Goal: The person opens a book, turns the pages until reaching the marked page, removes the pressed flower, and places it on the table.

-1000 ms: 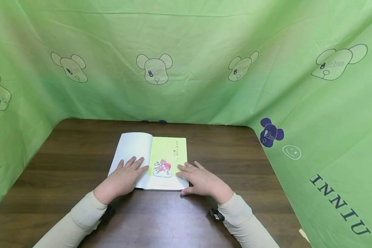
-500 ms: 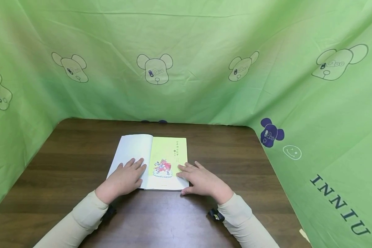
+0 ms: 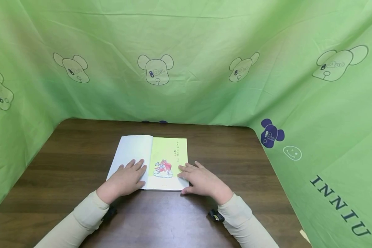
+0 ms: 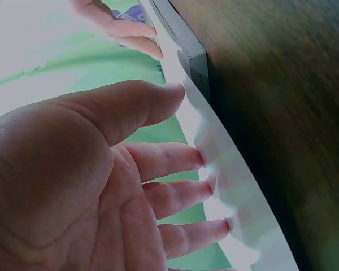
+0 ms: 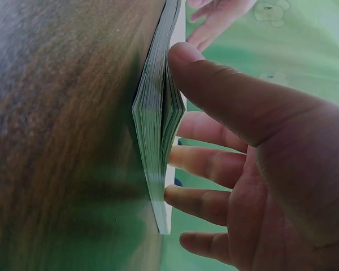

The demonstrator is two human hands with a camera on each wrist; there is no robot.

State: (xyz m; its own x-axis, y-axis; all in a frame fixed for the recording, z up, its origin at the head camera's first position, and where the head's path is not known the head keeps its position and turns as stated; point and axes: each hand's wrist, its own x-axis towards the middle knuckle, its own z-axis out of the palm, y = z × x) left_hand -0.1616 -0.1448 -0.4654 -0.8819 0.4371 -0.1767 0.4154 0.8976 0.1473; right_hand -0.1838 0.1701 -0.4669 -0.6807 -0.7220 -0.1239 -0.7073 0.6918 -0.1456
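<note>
An open book [image 3: 168, 148] lies on the wooden table, its left side blank white and its right page yellow with a red-and-blue cartoon figure and vertical lettering. My left hand [image 3: 125, 179] rests on the white side with its fingers spread straight. In the left wrist view those fingertips [image 4: 217, 228] touch the white sheet. Over the lower right corner of the yellow page lies my right hand [image 3: 204, 181], fingers extended on the page. Its thumb [image 5: 189, 53] touches the book's lower edge in the right wrist view, where a gap shows between the pages [image 5: 152, 130].
The dark brown table [image 3: 235, 155] extends around the book on all sides. A green curtain [image 3: 198, 96] printed with bear heads hangs behind and along both sides of it. A small pale strip [image 3: 304, 235] sits at the table's right edge.
My left hand has shifted slightly, its thumb coming down onto the white side near the fold. That side now lies flatter. The right hand stays where it was.
</note>
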